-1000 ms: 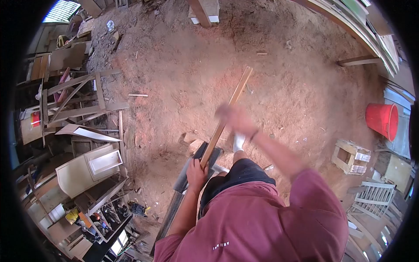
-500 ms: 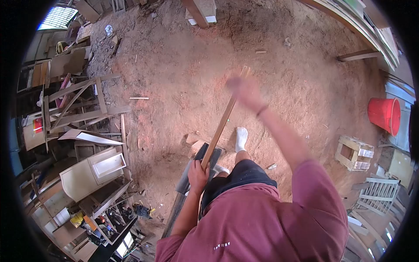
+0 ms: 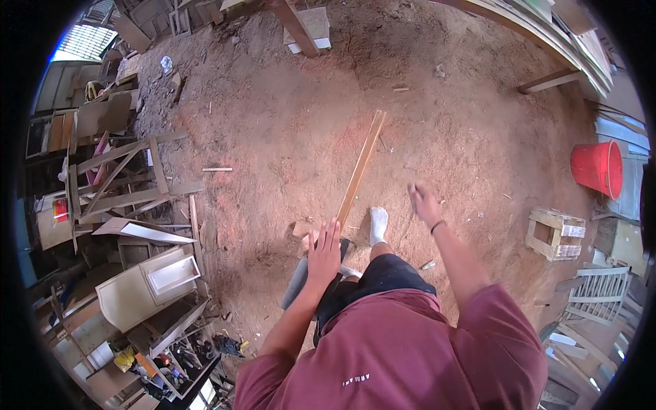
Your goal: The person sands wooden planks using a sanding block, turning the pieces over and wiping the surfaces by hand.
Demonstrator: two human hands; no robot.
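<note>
A long, narrow wooden strip [image 3: 361, 167] slants away from me, its near end resting on a dark support [image 3: 295, 283] beside my legs. My left hand [image 3: 324, 258] lies on the near end of the strip with its fingers stretched out, pressing it from above. To the right of the strip, my right hand [image 3: 426, 206] hangs over the dirt floor, apart from the wood. Its fingers are bent together and slightly blurred. A dark patch shows at the fingertips, but I cannot make out what it is.
Broken frames and boards [image 3: 130, 164] are piled on the left, with a pale cabinet panel [image 3: 123, 297]. To the right are a red bucket [image 3: 596, 169], a wooden crate [image 3: 555, 234] and a slatted frame [image 3: 598, 294]. A post [image 3: 294, 27] stands ahead.
My right hand has left the far part of the strip and drawn back toward me on the right. My left hand has opened from its grip to lie flat on the strip.
</note>
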